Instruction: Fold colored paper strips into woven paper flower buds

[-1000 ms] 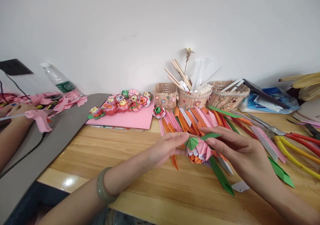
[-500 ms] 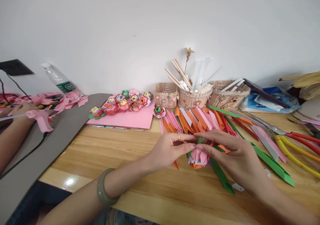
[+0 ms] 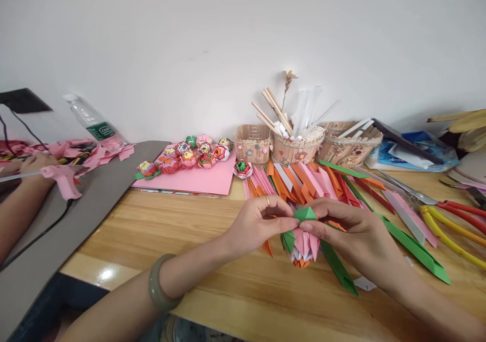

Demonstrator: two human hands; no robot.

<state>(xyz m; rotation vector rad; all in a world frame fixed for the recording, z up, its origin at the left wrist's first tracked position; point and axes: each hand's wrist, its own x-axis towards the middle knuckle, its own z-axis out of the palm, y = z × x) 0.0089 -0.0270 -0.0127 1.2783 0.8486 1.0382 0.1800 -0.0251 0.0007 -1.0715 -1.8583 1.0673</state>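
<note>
Between my two hands is a folded paper flower (image 3: 307,244) with pink, white and orange petals and green paper at its top and left side. My left hand (image 3: 261,225) pinches the flower's top edge between thumb and fingers; a ring and a bracelet show on that arm. From the other side, my right hand (image 3: 343,225) pinches the same edge, thumb against the green piece (image 3: 305,214). The flower hangs petals-down just above the wooden table. Behind the hands lie folded strips of orange, pink and white paper (image 3: 304,182). Long green strips (image 3: 415,248) lie to the right.
Finished paper flowers sit on a pink sheet (image 3: 216,180). Decorated stick baskets (image 3: 296,151) stand along the wall. Red-handled scissors (image 3: 429,199) and a yellow-handled tool (image 3: 440,230) lie right. At left, another person's arm (image 3: 23,205) is beside a pink glue gun (image 3: 63,180) and a bottle (image 3: 94,124).
The flower has tipped in my hands, so its green top piece and left green side now show more. My left fingers have curled back slightly.
</note>
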